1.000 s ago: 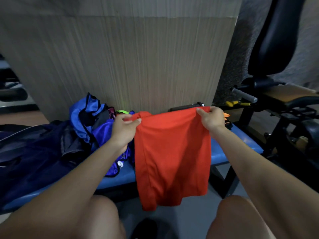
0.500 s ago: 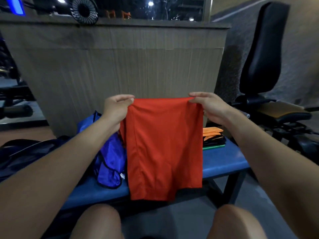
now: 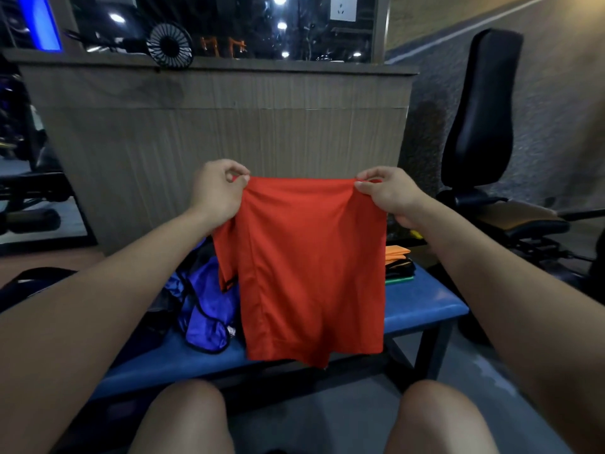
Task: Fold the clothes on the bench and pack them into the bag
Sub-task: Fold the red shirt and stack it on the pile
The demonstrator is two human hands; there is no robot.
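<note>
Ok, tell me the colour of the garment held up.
Red-orange garment, clearest in the head view.

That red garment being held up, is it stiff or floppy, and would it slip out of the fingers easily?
Probably floppy: the red garment hangs limp from its top edge, pinched by the left hand and right hand. Likely light, since fingertip pinches hold it. Its smooth sheen suggests it might slide somewhat.

This place looks like a gym. A blue padded bench [image 3: 422, 303] on dark metal legs stands in front of a wood-grain counter [image 3: 229, 126], and to the right of this counter there is a black exercise machine with a tall padded backrest [image 3: 479, 106]. On top of the counter stands a small round fan [image 3: 169, 44], and left of the counter more dark padded equipment [image 3: 29, 204] is visible.
</note>
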